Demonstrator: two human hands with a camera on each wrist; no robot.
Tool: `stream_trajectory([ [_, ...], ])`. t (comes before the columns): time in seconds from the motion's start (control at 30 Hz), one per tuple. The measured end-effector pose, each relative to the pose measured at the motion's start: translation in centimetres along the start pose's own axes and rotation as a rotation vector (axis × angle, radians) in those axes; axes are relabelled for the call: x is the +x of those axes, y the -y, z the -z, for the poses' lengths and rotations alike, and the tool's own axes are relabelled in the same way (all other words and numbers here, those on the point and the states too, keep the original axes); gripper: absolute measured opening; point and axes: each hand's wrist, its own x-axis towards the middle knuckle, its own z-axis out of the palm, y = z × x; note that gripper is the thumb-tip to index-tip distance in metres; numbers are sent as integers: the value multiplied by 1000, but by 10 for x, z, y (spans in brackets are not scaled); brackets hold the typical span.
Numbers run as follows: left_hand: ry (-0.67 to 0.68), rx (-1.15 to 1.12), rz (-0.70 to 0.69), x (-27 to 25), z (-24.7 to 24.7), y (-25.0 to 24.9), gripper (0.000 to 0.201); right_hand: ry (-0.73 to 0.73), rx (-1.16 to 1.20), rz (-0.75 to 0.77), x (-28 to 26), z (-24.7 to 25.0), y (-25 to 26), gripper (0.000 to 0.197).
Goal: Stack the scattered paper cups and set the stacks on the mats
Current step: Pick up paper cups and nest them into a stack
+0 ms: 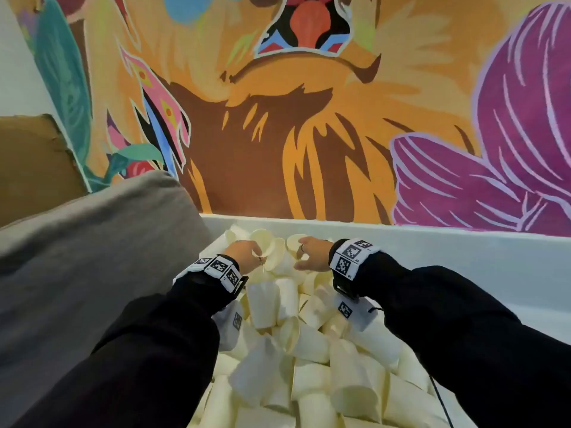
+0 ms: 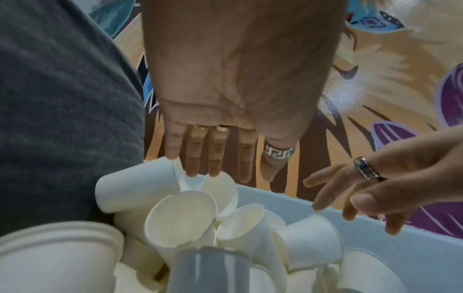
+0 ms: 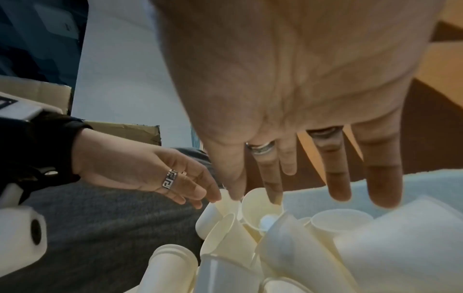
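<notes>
head view: 2 hands reach into a pale bin [image 1: 401,242] heaped with cream paper cups [image 1: 312,359], below a bright painted mural [image 1: 309,118]. the left hand [image 1: 244,253] stretches straight fingers [image 2: 192,158] down onto cup rims at the far end of the pile, gripping nothing. the right hand [image 1: 313,253], just beside it, spreads relaxed fingers [image 3: 338,178] above the cups, holding nothing. a grey cushion [image 1: 92,242] lies against the bin's left side.
</notes>
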Motion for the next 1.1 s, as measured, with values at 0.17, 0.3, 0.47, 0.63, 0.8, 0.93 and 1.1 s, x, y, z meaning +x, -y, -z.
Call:
stream_trajectory([
  [0.17, 80, 61, 45, 5, -21, 10, 28, 40, -39, 53, 16, -16, 6, 43],
  [0.3, 114, 115, 50, 12, -32, 16, 29, 42, -53, 65, 45, -32, 8, 41],
  [0.47, 140, 149, 64, 20, -41, 20, 32, 66, 2, 30, 68, -47, 12, 54],
  [0.63, 120, 82, 40, 21, -43, 26, 37, 54, 3, -23, 83, -51, 14, 52],
  [0.8, 92, 26, -2, 25, -39, 34, 41, 18, 0, -26, 86, -46, 14, 36],
  [0.93, 53, -60, -51, 23, -32, 38, 40, -48, 54, 30, 77, -35, 8, 37],
  [1.1, -113, -140, -153, 17, -15, 48, 37, -276, 266, 61, 58, -16, -3, 29],
])
